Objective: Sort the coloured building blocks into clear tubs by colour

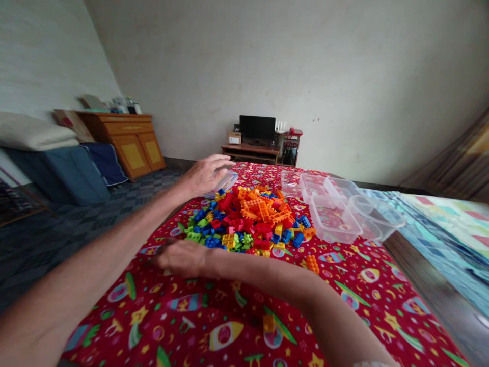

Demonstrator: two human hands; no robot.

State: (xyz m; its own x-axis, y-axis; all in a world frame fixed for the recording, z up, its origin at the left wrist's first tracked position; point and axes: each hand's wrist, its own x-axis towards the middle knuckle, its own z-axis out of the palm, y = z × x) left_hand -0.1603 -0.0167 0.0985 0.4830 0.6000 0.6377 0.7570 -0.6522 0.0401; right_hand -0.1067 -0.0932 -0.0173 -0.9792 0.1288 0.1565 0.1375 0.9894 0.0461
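Here lies one brick pile (pixel 262 214) by left hand (pixel 208 173), thumb apart, and right hand (pixel 181 258), grip unclear

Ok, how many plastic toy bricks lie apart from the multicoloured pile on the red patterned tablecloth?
2: one orange studded brick near the right end of the pile, one yellow-orange brick on the near side of the right forearm. That arm may hide others.

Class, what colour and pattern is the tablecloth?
Tablecloth: red, printed with rockets and stars; best seen in the head view.
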